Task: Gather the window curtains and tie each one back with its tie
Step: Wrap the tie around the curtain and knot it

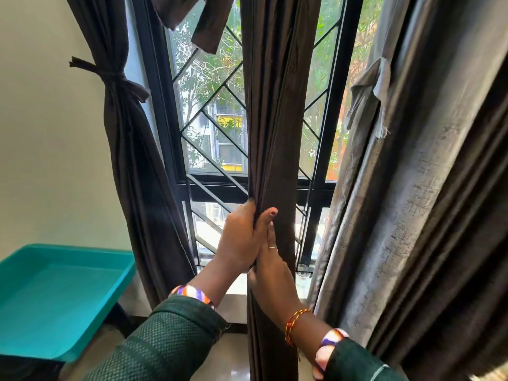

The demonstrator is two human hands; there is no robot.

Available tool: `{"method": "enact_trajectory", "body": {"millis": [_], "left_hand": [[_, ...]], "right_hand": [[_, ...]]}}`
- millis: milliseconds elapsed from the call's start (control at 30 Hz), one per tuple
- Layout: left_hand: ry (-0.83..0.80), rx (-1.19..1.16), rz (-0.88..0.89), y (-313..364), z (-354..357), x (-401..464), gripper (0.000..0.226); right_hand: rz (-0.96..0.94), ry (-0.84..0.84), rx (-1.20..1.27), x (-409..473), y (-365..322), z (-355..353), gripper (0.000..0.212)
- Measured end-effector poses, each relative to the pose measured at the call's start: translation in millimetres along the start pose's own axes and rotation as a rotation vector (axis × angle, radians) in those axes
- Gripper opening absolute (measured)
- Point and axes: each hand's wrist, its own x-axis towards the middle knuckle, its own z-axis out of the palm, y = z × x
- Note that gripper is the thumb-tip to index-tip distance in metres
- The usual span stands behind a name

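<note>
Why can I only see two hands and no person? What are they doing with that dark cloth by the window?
The camera sits on the person's head and looks down, so you see only their arms. There is just this one picture, taken from up there. The left hand and the right hand both grip the middle curtain, squeezing its folds into one bunch in front of the window. Its tie is not on yet. The left curtain is already bunched and knotted with its tie. The right curtain hangs loose. A teal tray sits at the lower left.
</note>
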Motion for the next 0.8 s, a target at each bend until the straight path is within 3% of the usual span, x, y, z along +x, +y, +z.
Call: {"method": "enact_trajectory", "body": {"millis": [200,333,433,467,567,600,733,800], "left_hand": [[0.054,0.056,0.035,-4.7,2.1,-7.1,0.019],[0.119,0.052,0.018,-5.6,-7.8,-11.8,0.054],[0.132,0.023,-0.042,-7.4,-16.2,-13.3,0.074],[0.130,0.031,-0.039,-7.9,-20.0,-12.0,0.067],[0.110,0.233,0.151,-11.0,-24.9,-7.1,0.015],[0.088,0.303,0.169,-11.1,-23.7,-5.3,0.011],[-0.094,0.509,0.190,-5.1,-18.6,4.7,0.016],[-0.218,0.656,0.144,-0.9,-13.9,9.9,0.022]], "right_hand": [[-0.022,-0.092,-0.078,-11.6,-2.0,-0.5,0.113],[-0.062,-0.260,-0.125,-25.8,6.6,-2.2,0.096],[-0.057,-0.321,0.021,-34.3,12.0,-11.6,0.084],[-0.021,-0.267,0.093,-32.7,8.8,-18.5,0.076],[0.050,0.055,0.259,-2.7,-8.5,-48.9,0.065],[0.037,0.135,0.320,13.9,-17.7,-62.2,0.066],[-0.035,0.253,0.367,85.5,-61.3,-120.4,0.090],[-0.028,0.315,0.295,115.8,-81.4,-148.8,0.091]]}}
